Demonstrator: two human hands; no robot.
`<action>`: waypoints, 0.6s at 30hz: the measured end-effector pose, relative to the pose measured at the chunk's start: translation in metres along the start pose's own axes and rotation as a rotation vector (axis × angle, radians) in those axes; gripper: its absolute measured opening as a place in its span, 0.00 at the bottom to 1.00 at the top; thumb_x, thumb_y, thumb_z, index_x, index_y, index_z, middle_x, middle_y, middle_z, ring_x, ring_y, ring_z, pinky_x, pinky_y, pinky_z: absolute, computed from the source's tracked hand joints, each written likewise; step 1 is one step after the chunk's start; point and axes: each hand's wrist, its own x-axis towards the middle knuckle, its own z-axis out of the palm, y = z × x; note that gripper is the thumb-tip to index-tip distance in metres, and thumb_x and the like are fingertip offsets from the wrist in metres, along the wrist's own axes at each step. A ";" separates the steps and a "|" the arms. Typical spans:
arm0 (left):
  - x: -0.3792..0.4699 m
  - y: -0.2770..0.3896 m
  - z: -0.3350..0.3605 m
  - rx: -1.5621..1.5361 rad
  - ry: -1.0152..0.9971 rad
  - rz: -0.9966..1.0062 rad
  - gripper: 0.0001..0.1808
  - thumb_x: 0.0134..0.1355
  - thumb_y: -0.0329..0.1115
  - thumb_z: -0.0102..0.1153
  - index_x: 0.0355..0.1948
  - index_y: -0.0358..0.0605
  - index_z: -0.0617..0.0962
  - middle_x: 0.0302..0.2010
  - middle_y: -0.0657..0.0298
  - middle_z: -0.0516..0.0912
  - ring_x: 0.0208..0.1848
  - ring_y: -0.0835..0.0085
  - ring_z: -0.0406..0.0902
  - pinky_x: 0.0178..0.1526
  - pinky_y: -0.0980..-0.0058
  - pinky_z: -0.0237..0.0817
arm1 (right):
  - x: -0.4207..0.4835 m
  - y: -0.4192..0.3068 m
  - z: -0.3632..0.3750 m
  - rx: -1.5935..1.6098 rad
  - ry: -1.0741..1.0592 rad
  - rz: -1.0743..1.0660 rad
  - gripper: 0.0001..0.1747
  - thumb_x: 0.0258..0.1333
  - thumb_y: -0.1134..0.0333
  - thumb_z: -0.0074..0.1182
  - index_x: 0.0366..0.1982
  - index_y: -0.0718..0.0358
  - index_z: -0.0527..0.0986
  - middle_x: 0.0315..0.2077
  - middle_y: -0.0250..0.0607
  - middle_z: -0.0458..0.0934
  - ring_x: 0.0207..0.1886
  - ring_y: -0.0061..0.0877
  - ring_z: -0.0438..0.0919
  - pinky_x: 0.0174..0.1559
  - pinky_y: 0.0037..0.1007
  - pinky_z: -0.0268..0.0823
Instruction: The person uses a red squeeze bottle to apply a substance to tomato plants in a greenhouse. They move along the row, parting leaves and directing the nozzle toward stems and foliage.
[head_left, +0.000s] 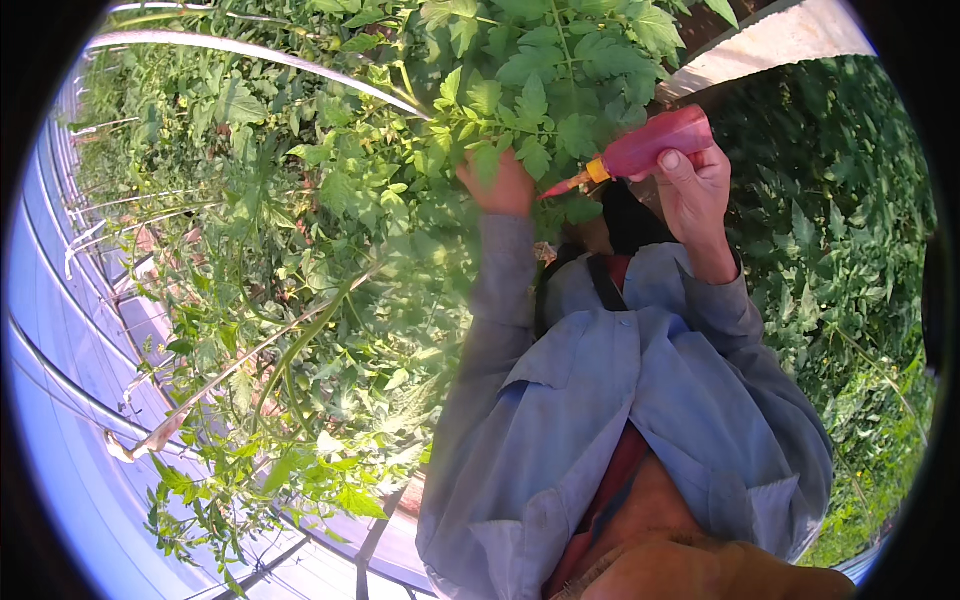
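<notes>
In my right hand (694, 176) is a squeeze bottle (656, 142) with pink-red contents, a yellow collar and a pointed red nozzle. The bottle lies tilted, its nozzle pointing down and left, close to my left wrist. My left hand (499, 180) reaches in among the leaves of a tomato plant (532, 105). Leaves cover most of its fingers, so whether it grips a stem cannot be told. Leafy shoots hang just above and between both hands.
Dense tomato foliage (315, 180) fills the left side, with more plants (840, 247) at the right. A pale cord or strip (262, 52) crosses the upper left. A whitish sheet-like strip (772, 49) lies at the upper right. Curved greenhouse framing (75, 390) and plastic sheeting stand at the far left.
</notes>
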 end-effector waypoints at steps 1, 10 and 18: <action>0.002 -0.004 0.000 0.015 0.004 0.020 0.20 0.55 0.34 0.65 0.50 0.47 0.83 0.48 0.56 0.85 0.56 0.52 0.76 0.62 0.44 0.60 | 0.001 0.000 0.001 0.008 0.005 0.006 0.18 0.67 0.70 0.63 0.52 0.74 0.74 0.44 0.47 0.83 0.41 0.31 0.86 0.40 0.31 0.82; 0.021 0.013 -0.015 0.215 -0.030 0.066 0.27 0.55 0.44 0.67 0.55 0.45 0.82 0.48 0.56 0.85 0.55 0.54 0.75 0.55 0.48 0.63 | 0.001 0.000 0.002 0.028 -0.005 0.046 0.20 0.66 0.70 0.63 0.54 0.73 0.74 0.44 0.47 0.83 0.42 0.30 0.86 0.41 0.31 0.82; 0.026 0.022 -0.030 0.143 -0.150 -0.008 0.37 0.58 0.51 0.67 0.66 0.48 0.74 0.60 0.53 0.80 0.62 0.51 0.74 0.60 0.46 0.62 | -0.006 -0.004 0.009 0.007 0.006 0.042 0.19 0.66 0.68 0.64 0.53 0.71 0.75 0.43 0.42 0.84 0.40 0.26 0.85 0.39 0.28 0.80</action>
